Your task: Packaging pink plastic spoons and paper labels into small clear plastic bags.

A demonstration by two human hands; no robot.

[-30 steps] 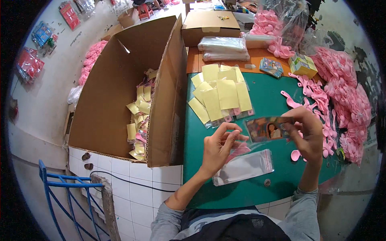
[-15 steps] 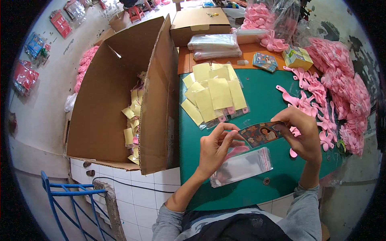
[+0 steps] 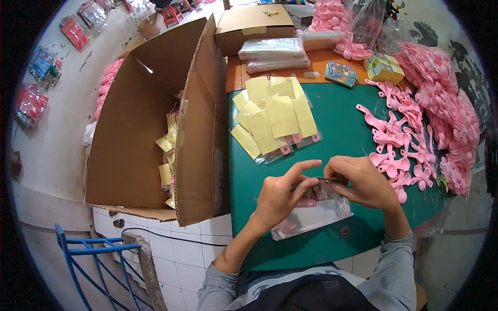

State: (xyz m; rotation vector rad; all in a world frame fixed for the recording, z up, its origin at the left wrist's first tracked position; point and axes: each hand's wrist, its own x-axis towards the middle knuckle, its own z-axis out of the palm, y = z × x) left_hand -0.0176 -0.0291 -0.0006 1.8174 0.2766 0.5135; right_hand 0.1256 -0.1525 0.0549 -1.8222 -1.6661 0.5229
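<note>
Above the near part of the green table, my left hand (image 3: 276, 201) and my right hand (image 3: 365, 182) almost meet. My left fingers pinch a clear plastic bag, with a bit of pink spoon (image 3: 306, 203) showing below the thumb. A dark printed card (image 3: 324, 192) is tilted at the bag's mouth, its upper edge gripped by my right fingers; how far in it sits is hidden. Directly beneath lies a stack of clear plastic bags (image 3: 303, 222). Farther off, several filled bags with yellow card backs (image 3: 282, 116) overlap in a pile.
Loose pink spoons (image 3: 394, 163) spread at the right, beside bulging bags of spoons (image 3: 441, 78). A tall cardboard box (image 3: 140, 129) holding packed bags stands left. Along the back are bundled plastic bags (image 3: 272, 49), printed cards (image 3: 341, 72) and a yellow card stack (image 3: 384, 70).
The card has come down and left from in front of my right hand to the bag. My right hand moved toward my left, and both now work close together.
</note>
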